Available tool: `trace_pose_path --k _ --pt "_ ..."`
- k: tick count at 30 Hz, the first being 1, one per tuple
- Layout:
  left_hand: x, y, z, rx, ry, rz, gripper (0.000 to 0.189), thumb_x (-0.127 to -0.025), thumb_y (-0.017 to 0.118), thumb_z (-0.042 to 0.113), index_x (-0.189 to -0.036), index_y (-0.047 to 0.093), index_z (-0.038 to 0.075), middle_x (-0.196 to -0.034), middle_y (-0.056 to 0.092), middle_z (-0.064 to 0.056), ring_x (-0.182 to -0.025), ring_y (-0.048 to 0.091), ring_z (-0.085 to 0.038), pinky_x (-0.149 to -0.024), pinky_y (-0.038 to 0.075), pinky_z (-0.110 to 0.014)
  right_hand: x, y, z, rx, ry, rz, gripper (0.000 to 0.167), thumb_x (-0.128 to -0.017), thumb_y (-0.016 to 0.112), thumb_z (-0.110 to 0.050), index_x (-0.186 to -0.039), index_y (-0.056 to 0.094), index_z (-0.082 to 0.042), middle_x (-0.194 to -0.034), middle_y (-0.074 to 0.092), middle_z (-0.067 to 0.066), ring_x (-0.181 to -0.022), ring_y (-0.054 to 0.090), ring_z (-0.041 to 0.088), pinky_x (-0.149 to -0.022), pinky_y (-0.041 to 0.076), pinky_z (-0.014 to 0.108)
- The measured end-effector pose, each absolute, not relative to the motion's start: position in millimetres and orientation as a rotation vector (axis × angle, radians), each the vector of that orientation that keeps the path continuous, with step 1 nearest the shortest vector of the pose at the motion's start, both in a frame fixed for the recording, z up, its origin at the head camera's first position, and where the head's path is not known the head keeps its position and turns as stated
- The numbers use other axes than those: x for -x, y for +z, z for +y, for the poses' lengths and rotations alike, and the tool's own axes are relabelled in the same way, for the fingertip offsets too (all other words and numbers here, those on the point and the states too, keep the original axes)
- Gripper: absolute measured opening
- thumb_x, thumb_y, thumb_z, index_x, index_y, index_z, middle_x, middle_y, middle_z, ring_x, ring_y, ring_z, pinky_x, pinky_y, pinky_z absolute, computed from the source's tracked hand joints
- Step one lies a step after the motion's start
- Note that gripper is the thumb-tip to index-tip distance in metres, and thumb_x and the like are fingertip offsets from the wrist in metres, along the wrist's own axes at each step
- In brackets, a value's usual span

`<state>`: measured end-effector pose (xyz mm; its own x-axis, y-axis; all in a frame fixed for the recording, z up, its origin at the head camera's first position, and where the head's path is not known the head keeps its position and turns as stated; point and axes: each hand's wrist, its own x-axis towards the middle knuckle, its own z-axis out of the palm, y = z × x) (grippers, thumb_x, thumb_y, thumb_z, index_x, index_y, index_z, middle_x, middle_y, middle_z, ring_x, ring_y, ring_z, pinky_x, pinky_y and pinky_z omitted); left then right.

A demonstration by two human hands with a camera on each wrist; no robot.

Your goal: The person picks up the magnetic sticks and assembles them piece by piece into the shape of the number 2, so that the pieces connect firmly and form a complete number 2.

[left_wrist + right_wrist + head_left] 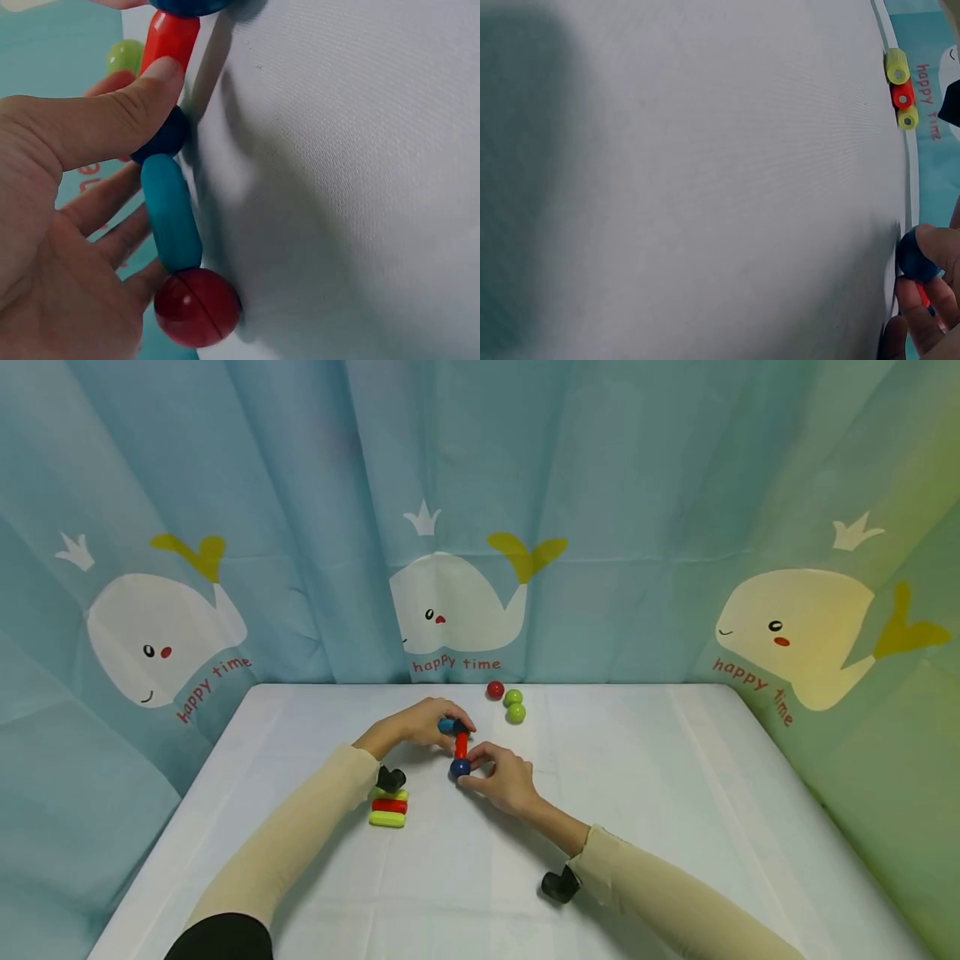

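My left hand [427, 723] pinches a red toy rod [170, 37] near its joint with a dark blue ball [166, 135], the thumb lying across the joint. From that ball a light blue rod [172, 212] runs to a dark red ball [197, 307], beside the loosely spread other fingers. At the red rod's near end sits another dark blue ball [460, 768], pinched between thumb and fingers of my right hand [508, 779]. In the head view, the left hand hides the dark red ball.
Beyond the hands, a loose red ball [495, 690] and two green balls, one here [515, 713], lie near the table's far edge. Yellow-green rods [387, 819] and a red rod [389, 806] lie side by side below the left wrist. A whale-print curtain [637, 485] surrounds the white table [675, 793].
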<state>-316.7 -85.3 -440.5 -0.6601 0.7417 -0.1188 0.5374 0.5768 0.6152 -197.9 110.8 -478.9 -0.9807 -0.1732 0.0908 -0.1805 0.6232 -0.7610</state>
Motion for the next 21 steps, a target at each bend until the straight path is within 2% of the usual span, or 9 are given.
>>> trace_pose_path --k 5,10,16,21 --pt "311 -433 -102 -1.065 0.877 2.538 0.041 -0.088 0.083 0.012 -0.128 0.072 0.015 -0.140 0.062 -0.006 -0.135 0.051 -0.029 -0.114 0.037 -0.054 200 -478 113 -0.391 1.316 -2.807 0.032 -0.085 0.085 -0.019 -0.112 0.069 -0.017 -0.096 0.076 -0.003 -0.078 0.061 0.012 -0.085 0.038 0.048" --pt "298 -426 -129 -1.082 0.968 2.628 0.039 -0.088 0.083 0.012 -0.125 0.072 0.009 -0.138 0.063 -0.010 -0.133 0.052 -0.031 -0.113 0.038 -0.057 202 -475 117 -0.477 1.339 -2.823 0.033 -0.087 0.084 -0.015 -0.117 0.070 -0.018 -0.101 0.075 0.001 -0.079 0.062 0.015 -0.081 0.046 0.041" --pt "276 -426 -161 -1.037 1.031 2.620 0.035 -0.090 0.080 0.009 -0.123 0.072 0.007 -0.127 0.068 -0.009 -0.119 0.057 -0.037 -0.103 0.044 -0.061 204 -473 120 -0.521 1.392 -2.865 0.034 -0.088 0.081 -0.010 -0.120 0.072 -0.017 -0.104 0.074 0.004 -0.078 0.061 0.016 -0.071 0.051 0.032" --pt "260 -434 -181 -0.995 1.013 2.573 0.035 -0.090 0.081 0.015 -0.124 0.073 0.009 -0.123 0.071 -0.008 -0.105 0.061 -0.035 -0.090 0.051 -0.056 208 -473 121 -0.569 1.397 -2.882 0.033 -0.089 0.081 -0.010 -0.121 0.073 -0.017 -0.104 0.073 0.003 -0.078 0.059 0.016 -0.070 0.051 0.031"
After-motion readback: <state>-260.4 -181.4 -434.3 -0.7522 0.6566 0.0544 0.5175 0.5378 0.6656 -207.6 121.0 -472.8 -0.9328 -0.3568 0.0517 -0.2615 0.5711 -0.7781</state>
